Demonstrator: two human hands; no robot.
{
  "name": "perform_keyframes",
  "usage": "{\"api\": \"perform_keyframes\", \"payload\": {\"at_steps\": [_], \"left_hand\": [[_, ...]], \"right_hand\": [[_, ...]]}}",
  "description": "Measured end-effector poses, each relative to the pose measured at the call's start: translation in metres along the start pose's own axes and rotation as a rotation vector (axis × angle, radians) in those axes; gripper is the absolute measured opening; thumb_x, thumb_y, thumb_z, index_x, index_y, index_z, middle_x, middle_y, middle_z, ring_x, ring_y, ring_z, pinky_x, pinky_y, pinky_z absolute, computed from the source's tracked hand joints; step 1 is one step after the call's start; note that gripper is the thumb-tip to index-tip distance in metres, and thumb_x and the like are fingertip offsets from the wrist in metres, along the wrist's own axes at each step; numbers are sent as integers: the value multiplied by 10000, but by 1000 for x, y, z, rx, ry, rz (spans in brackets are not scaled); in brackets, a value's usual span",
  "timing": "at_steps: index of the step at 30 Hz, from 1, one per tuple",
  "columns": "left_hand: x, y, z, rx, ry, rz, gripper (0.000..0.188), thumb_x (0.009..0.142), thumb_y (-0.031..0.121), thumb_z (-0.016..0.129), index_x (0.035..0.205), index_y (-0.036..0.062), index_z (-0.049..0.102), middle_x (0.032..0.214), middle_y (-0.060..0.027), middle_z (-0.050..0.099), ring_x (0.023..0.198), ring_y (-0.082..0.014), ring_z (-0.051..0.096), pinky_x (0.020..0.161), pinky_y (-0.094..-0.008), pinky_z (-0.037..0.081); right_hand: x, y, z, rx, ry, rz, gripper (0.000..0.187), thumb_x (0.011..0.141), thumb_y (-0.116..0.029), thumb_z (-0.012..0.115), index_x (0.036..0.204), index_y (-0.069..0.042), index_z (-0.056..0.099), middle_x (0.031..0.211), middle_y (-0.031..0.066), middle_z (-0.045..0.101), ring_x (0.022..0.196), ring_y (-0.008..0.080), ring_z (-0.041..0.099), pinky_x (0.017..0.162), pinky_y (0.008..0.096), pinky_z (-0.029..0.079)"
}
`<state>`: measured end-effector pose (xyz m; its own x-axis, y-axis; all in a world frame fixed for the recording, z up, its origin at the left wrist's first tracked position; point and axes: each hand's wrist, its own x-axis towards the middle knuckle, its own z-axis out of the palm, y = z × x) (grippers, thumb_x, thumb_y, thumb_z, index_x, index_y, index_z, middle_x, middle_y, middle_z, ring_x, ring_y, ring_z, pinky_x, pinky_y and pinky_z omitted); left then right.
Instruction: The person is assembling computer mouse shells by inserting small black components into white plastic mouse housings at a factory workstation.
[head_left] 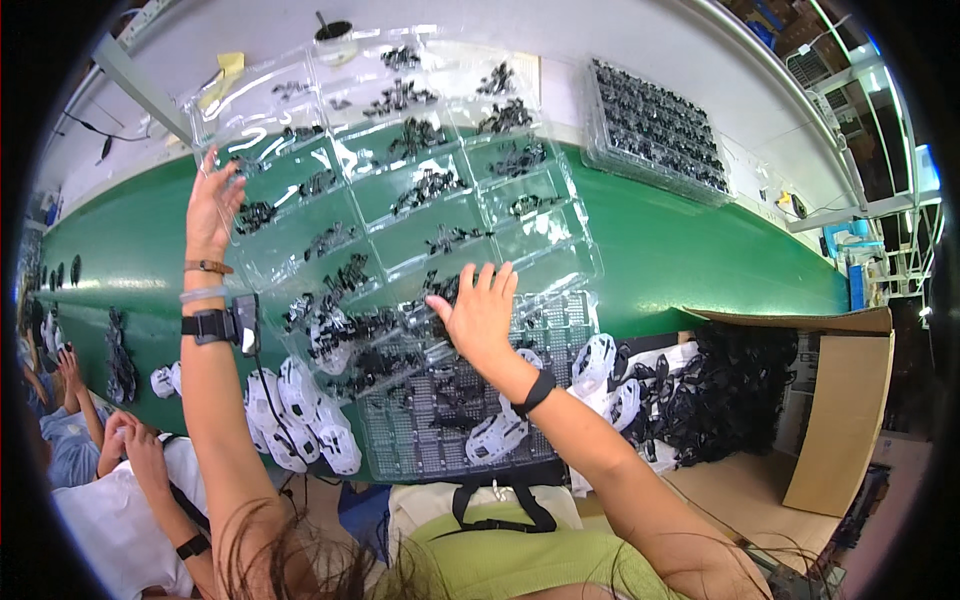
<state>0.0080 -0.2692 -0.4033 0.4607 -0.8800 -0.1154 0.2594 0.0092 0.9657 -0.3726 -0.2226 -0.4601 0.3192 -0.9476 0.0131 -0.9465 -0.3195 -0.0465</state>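
A large clear plastic tray (420,232) with compartments is held up tilted over the bench, small black parts (415,137) lying in its pockets. My left hand (212,205) grips the tray's left edge, fingers bent round it. My right hand (482,312) rests with spread fingers against the near part of the tray, beside more black parts. Below, partly hidden by the tray and my right arm, lies a grey gridded mat or tray (400,425). White openwork shells (498,438) sit on and around it, with more white shells (335,447) to the left.
A stacked tray full of black parts (660,125) stands at the far right of the green bench (670,240). An open cardboard box (845,420) holding black pieces (740,390) is at right. At the left, another person's hands (135,445) are near the bench edge.
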Motion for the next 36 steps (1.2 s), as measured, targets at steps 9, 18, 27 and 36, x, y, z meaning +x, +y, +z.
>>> {"api": "perform_keyframes", "payload": {"at_steps": [9, 18, 27, 36], "left_hand": [[-6, 6, 16, -14, 53, -43, 537, 836, 130, 506, 1337, 121, 312, 1122, -98, 557, 801, -146, 549, 674, -253, 453], [4, 7, 17, 31, -13, -22, 549, 838, 131, 502, 1343, 104, 290, 1117, -90, 566, 825, -132, 553, 720, -247, 433], [12, 6, -3, -27, -78, -2, 526, 857, 141, 489, 1343, 100, 291, 1129, -55, 545, 875, -129, 536, 747, -228, 432], [33, 24, 26, 3, -182, 100, 556, 843, 138, 518, 1342, 83, 278, 1164, -105, 535, 924, -172, 545, 749, -246, 462]], "right_hand": [[0, -17, -10, 151, -15, -80, 610, 793, -542, 476, 1098, -13, 469, 940, 189, 502, 846, 323, 492, 784, 445, 361], [3, -27, 5, 767, 107, -441, 239, 751, -183, 608, 917, -56, 493, 759, 120, 482, 661, 299, 544, 565, 388, 453], [-79, 38, -21, 570, -176, -382, 447, 694, -271, 690, 1041, -48, 519, 1041, 150, 478, 999, 324, 469, 817, 395, 408], [-13, 18, -15, 350, -33, -161, 427, 777, -317, 620, 965, 35, 469, 1003, 226, 436, 779, 350, 540, 666, 419, 456]]}}
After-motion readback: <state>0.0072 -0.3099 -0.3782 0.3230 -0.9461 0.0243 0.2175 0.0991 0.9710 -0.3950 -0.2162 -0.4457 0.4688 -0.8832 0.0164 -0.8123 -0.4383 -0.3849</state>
